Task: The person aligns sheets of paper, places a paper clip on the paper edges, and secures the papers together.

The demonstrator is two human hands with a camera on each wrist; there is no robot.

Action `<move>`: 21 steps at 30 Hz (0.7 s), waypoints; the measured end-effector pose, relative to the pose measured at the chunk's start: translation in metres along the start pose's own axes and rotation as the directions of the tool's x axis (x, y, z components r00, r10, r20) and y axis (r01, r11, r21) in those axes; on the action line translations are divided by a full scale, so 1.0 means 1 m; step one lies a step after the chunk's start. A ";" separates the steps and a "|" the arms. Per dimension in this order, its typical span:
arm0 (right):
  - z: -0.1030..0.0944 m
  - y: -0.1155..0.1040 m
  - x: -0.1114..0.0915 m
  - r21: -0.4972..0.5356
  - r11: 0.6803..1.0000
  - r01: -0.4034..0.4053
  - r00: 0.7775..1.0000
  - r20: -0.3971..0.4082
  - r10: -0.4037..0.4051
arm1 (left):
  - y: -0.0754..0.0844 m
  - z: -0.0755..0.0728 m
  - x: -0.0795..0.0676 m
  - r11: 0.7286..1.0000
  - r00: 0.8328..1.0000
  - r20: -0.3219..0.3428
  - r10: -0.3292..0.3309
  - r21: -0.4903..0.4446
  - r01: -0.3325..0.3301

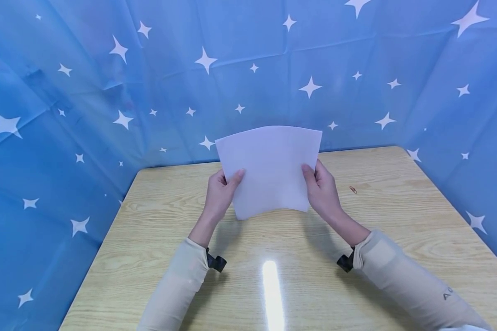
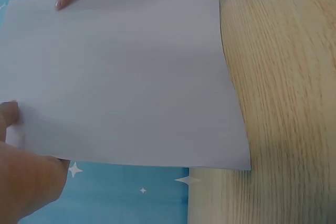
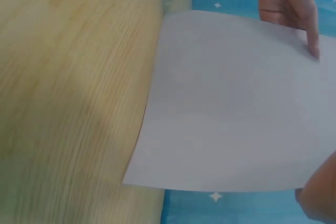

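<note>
A white sheet of paper (image 1: 273, 170) is held up in front of the body, bowed slightly between both hands. My left hand (image 1: 221, 195) grips its left edge, thumb on the near face and the other fingers behind. At the opposite edge my right hand (image 1: 324, 191) pinches the sheet the same way. The left wrist view shows the blank face of the paper (image 2: 121, 77) with its lower edge curving near the table. In the right wrist view the left thumb presses on the far side of the sheet (image 3: 231, 103).
A red paper clip (image 1: 353, 189) lies on the wood-grain table (image 1: 149, 257), to the right of my right hand. Behind and beside the table hangs a blue curtain (image 1: 240, 82) with white stars. Each wrist carries a small black camera (image 1: 217, 263).
</note>
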State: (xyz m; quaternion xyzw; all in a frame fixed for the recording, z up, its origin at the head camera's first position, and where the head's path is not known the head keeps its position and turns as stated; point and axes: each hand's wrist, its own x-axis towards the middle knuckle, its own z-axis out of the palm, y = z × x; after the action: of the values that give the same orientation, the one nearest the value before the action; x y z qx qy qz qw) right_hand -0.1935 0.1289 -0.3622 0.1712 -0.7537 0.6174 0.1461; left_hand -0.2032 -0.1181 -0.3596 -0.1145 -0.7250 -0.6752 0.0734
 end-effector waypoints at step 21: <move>0.000 0.001 0.003 0.020 1.000 0.014 1.000 -0.013 -0.013 | 0.006 0.002 0.003 0.999 0.997 0.070 0.035 0.027 -0.037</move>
State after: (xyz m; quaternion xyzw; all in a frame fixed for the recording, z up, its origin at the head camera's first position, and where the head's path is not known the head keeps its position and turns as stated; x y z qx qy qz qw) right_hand -0.1963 0.1285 -0.3616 0.1738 -0.7454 0.6251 0.1534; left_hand -0.2043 -0.1157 -0.3536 -0.1501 -0.7344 -0.6590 0.0620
